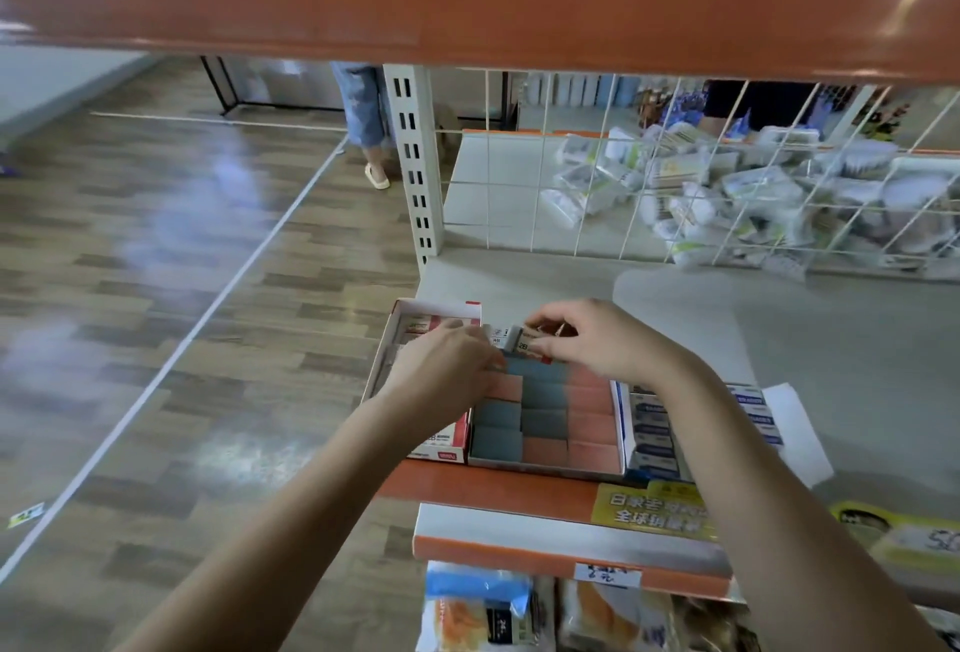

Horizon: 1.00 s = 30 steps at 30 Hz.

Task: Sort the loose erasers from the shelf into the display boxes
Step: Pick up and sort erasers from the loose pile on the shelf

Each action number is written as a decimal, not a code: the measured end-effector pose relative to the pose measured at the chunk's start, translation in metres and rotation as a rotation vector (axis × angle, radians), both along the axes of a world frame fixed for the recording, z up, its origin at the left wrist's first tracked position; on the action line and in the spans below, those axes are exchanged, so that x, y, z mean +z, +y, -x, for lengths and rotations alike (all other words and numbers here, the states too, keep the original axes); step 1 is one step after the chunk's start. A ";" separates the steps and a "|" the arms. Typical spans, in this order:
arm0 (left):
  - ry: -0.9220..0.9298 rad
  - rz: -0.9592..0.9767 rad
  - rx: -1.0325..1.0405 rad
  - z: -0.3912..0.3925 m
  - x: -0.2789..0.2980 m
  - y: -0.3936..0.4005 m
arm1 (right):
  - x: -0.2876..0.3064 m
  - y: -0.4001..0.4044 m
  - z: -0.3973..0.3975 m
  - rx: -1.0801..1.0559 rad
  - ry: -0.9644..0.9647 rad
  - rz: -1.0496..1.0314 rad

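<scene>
Grey store shelf point(675, 319), three display boxes at its front edge. Behind the middle box point(545, 467) of blue and pink erasers, right hand point(597, 339) pinches sleeved erasers point(522, 339), probably for sorting; left hand point(441, 365) steadies them, fingers curled.

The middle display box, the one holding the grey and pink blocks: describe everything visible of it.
The open white cardboard display box sits at the front edge of the grey shelf, between a red-and-white box on its left and a blue-and-white box on its right. It holds rows of grey-blue and salmon-pink rectangular erasers packed flat, almost filling it. The left hand rests over its far left corner; the right hand pinches small wrapped erasers above its far edge.
</scene>
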State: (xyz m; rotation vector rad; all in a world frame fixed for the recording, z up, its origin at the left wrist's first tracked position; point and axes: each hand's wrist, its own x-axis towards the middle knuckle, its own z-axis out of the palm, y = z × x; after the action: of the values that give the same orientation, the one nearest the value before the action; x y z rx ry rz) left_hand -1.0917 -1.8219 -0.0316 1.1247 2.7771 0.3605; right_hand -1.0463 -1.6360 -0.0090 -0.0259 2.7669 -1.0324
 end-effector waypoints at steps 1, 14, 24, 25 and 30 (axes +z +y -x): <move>0.018 -0.031 0.024 -0.001 0.001 -0.004 | 0.001 -0.002 0.004 0.014 0.002 -0.004; 0.064 -0.002 0.201 -0.019 -0.004 -0.085 | -0.007 -0.065 0.073 0.162 0.030 -0.054; 0.052 0.002 0.144 -0.018 -0.010 -0.089 | -0.028 -0.099 0.087 0.092 0.087 -0.081; 0.054 -0.002 0.140 -0.018 -0.010 -0.089 | -0.030 -0.100 0.087 0.081 0.089 -0.094; 0.052 -0.002 0.117 -0.015 -0.010 -0.088 | -0.035 -0.102 0.087 0.085 0.091 -0.218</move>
State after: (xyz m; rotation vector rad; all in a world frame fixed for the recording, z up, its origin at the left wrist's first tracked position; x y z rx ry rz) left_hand -1.0771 -1.9103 -0.0412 0.9888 2.8962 0.3512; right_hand -1.1328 -1.7384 -0.0435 -0.1615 2.9156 -0.7227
